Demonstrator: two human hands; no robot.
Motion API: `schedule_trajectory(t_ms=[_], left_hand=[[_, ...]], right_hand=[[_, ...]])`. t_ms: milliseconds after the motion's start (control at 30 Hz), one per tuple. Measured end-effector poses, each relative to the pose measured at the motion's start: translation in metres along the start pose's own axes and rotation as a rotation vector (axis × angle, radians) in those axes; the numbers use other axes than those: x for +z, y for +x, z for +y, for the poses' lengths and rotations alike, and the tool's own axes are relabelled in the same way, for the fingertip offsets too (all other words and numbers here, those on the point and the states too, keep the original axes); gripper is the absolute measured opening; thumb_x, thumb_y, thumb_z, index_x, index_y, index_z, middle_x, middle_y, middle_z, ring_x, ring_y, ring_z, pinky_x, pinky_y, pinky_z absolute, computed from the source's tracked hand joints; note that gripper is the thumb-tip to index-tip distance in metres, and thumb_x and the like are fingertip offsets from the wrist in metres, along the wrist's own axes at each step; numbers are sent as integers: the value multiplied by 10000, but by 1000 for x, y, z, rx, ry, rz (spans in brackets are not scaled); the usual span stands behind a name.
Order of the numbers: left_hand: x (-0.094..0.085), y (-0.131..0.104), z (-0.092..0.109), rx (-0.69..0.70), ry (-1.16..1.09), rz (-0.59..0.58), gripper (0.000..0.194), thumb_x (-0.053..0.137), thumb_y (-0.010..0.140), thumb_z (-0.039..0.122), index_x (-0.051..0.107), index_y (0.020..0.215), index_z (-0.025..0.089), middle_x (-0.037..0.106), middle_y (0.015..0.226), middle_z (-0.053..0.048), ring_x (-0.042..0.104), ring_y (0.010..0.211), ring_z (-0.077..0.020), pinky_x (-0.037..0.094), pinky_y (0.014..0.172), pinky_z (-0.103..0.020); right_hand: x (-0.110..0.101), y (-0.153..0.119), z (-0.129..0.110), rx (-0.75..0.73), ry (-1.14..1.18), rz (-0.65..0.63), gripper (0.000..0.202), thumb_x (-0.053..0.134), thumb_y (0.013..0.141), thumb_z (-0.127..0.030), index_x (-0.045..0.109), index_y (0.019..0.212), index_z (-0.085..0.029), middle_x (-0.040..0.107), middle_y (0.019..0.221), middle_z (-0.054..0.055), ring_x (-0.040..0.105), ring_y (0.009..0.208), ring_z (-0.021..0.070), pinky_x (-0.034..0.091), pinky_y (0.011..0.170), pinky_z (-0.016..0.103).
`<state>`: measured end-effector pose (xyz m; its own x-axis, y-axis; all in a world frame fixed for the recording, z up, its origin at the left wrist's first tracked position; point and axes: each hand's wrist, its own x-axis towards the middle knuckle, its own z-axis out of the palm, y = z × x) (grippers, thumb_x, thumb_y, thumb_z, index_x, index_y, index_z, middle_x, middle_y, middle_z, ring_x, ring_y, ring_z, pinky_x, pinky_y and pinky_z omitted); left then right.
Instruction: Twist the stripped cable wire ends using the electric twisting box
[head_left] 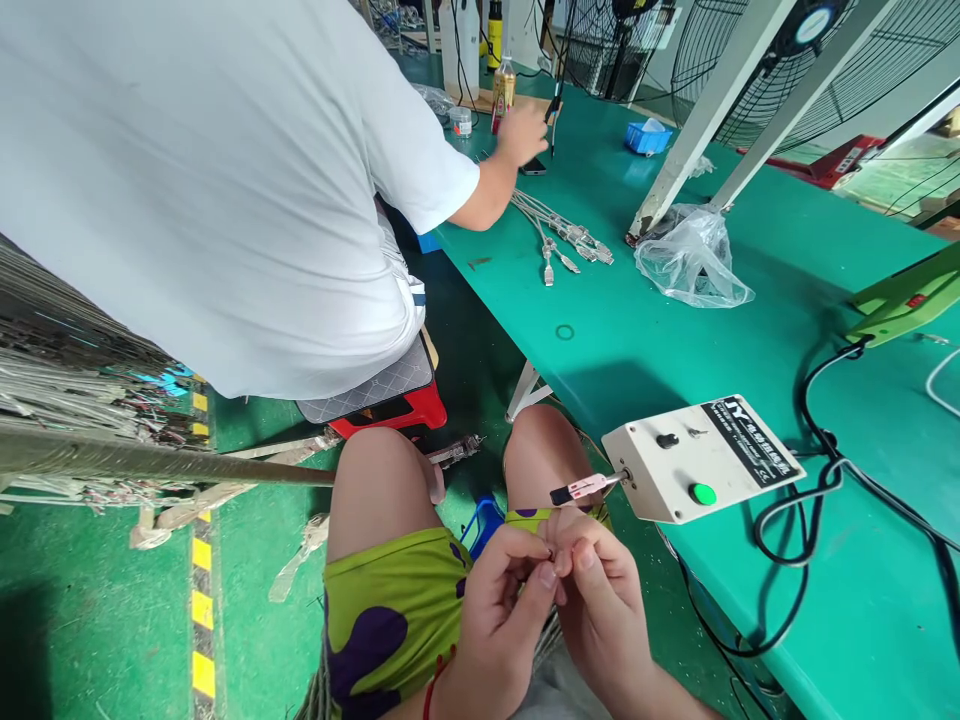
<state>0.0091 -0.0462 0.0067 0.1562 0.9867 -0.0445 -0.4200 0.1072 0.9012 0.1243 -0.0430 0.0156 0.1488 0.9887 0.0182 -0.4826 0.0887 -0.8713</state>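
Over the lap, my left hand (499, 620) and my right hand (611, 605) meet with fingertips pinched together. Whatever lies between the fingers is too small and covered to make out. Grey cables (551, 640) show partly below and between the hands. Just beyond them, a white control box (686, 440) with a green button (703, 494) and a black knob sits at the table edge. A short pink-and-white piece (587, 488) with a dark end sticks out from the box's near side, a little above my fingers.
A co-worker in a white shirt (247, 200) sits ahead on a stool (382, 395), one hand (523, 135) over the green table (600, 350). On it lie several cables (559, 230), a plastic bag (697, 260) by metal posts, a green tool (911, 295) and black cords (806, 540). Hanging cables (75, 370) fill the left.
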Motion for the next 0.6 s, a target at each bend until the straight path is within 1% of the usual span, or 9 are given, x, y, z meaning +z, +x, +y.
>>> schedule_trajectory(t_ms=[100, 167, 267, 300, 333, 400, 433, 500, 600], left_hand=[[1, -1, -1, 16, -14, -3, 190, 775, 1138, 434, 792, 1081, 254, 784, 877, -4, 631, 671, -91, 453, 599, -168], [1, -1, -2, 36, -18, 11, 162, 765, 1145, 415, 791, 1103, 261, 794, 894, -3, 629, 665, -85, 437, 582, -160], [-1, 0, -4, 74, -39, 48, 167, 742, 1159, 403, 778, 1099, 251, 763, 849, 2, 636, 686, -96, 471, 607, -163], [-1, 0, -4, 81, -48, 64, 179, 740, 1159, 409, 775, 1095, 245, 754, 847, 0, 647, 709, -104, 495, 630, -167], [-2, 0, -5, 81, -55, 81, 192, 746, 1154, 419, 775, 1090, 240, 746, 853, -3, 654, 727, -110, 514, 647, -170], [-3, 0, -5, 56, -49, 105, 219, 767, 1138, 442, 781, 1075, 232, 739, 875, -8, 649, 731, -112, 526, 653, -173], [-3, 0, -5, 41, -34, 110, 233, 782, 1127, 455, 785, 1065, 230, 741, 887, -10, 644, 725, -110, 526, 649, -174], [-3, 0, -4, 24, 1, 98, 264, 801, 1110, 483, 790, 1045, 227, 743, 884, -12, 630, 705, -109, 521, 637, -177], [-2, -1, -1, 27, 32, 63, 280, 789, 1114, 495, 791, 1041, 226, 734, 843, -8, 614, 675, -109, 522, 630, -183]], right_hand=[[4, 1, 1, -28, 14, 14, 507, 693, 1160, -535, 707, 745, -245, 504, 683, -5, 489, 690, 191, 449, 687, 338], [6, 1, 2, -38, 45, -1, 593, 609, 1178, -626, 711, 729, -253, 481, 670, -2, 483, 688, 201, 459, 685, 344], [5, 1, 3, -16, 97, -52, 691, 454, 1166, -786, 838, 898, -277, 502, 731, 12, 525, 696, 216, 467, 646, 355], [3, 0, 4, -14, 90, -64, 648, 494, 1156, -779, 865, 971, -281, 527, 768, 18, 547, 714, 218, 472, 645, 354], [2, -1, 5, -15, 65, -69, 541, 585, 1147, -722, 878, 1019, -286, 558, 800, 24, 569, 738, 217, 481, 658, 350], [-1, -2, 7, -29, 2, -50, 312, 753, 1114, -550, 878, 997, -290, 615, 819, 30, 598, 774, 213, 501, 700, 345], [-3, -2, 7, -31, -19, -34, 277, 784, 1105, -497, 869, 948, -286, 630, 796, 29, 602, 770, 212, 508, 715, 349], [-5, -2, 8, -35, -30, -13, 360, 764, 1121, -500, 839, 852, -273, 628, 716, 24, 590, 719, 213, 503, 702, 360], [-5, 1, 6, -79, -45, -31, 400, 755, 1125, -502, 840, 815, -265, 625, 649, 20, 558, 654, 204, 463, 654, 359]])
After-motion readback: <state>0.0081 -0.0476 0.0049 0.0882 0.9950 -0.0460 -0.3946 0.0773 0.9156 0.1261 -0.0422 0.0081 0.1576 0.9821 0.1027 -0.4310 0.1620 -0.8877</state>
